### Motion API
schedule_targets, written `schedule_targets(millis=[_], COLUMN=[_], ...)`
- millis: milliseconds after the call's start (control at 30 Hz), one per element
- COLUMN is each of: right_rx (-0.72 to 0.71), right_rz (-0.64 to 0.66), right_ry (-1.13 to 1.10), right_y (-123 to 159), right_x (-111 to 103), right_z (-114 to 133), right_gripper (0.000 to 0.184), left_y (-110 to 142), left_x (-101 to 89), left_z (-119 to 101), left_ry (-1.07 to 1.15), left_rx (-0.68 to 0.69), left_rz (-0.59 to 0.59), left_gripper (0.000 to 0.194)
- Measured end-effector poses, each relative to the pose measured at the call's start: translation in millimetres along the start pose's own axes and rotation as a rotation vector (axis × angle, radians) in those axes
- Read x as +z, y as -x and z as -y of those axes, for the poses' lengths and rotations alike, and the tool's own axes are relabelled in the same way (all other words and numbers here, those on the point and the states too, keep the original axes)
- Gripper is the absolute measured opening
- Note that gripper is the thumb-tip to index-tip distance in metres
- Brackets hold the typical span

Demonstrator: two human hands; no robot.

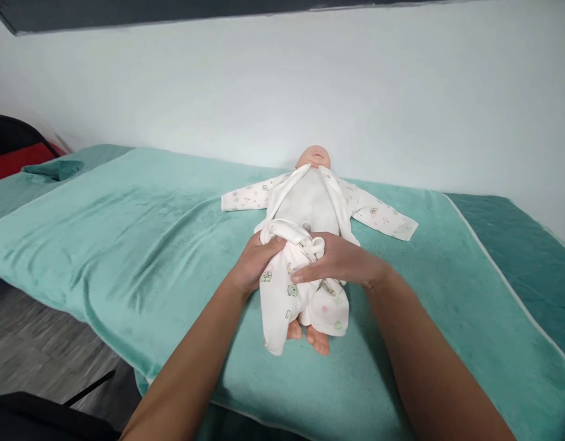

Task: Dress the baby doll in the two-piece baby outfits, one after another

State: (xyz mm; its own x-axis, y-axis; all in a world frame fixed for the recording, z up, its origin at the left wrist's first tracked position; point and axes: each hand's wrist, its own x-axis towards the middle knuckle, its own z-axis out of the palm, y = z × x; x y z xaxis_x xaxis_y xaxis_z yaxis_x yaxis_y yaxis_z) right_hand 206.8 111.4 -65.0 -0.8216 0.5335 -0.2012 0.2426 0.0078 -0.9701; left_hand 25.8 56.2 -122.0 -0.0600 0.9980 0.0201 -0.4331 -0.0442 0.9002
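A baby doll (314, 157) lies on its back on the green cover, head toward the wall. Its white printed jacket (379, 214) hangs open at the front, with both sleeves spread out sideways. Over the doll's legs are white baby pants (282, 294) with small green and pink prints, bunched at the waistband. My left hand (257, 257) grips the waistband's left side, thumb on top. My right hand (340, 260) holds the right side, its thumb across the cloth and its other fingers partly hidden. The doll's feet (318, 340) show below the pant legs.
A light green plush cover (163, 245) is spread over the bed, with a darker green layer (507, 245) at the right. Behind stands a white wall (218, 92). A black and red chair (16, 147) is at the far left, and a dark object (43, 419) at the lower left.
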Motion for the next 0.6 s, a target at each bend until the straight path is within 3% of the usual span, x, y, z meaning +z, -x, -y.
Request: schedule_targets(millis=[167,367,467,600], right_rx=[-0.125,-0.215,-0.222,-0.159], right_rz=[-0.156,-0.327,-0.312,-0.250], right_ry=[-0.174,-0.366,-0.336,-0.275], right_y=[-4,-11,-11,-8], right_x=[8,14,13,12], right_z=[-5,-9,-8,-6], right_gripper=[0.036,0.032,0.029,0.032], left_y=[0,-4,-4,-2], left_x=[-0.3,-9.0,-9.5,-2.2], left_z=[-1,-1,-2,0], left_ry=[-0.065,-0.167,-0.152,-0.038], left_rx=[-0.012,0.010,-0.017,-0.025], left_rz=[-0.031,0.153,0.194,0.149], left_gripper=[0.049,0.041,0.041,0.051])
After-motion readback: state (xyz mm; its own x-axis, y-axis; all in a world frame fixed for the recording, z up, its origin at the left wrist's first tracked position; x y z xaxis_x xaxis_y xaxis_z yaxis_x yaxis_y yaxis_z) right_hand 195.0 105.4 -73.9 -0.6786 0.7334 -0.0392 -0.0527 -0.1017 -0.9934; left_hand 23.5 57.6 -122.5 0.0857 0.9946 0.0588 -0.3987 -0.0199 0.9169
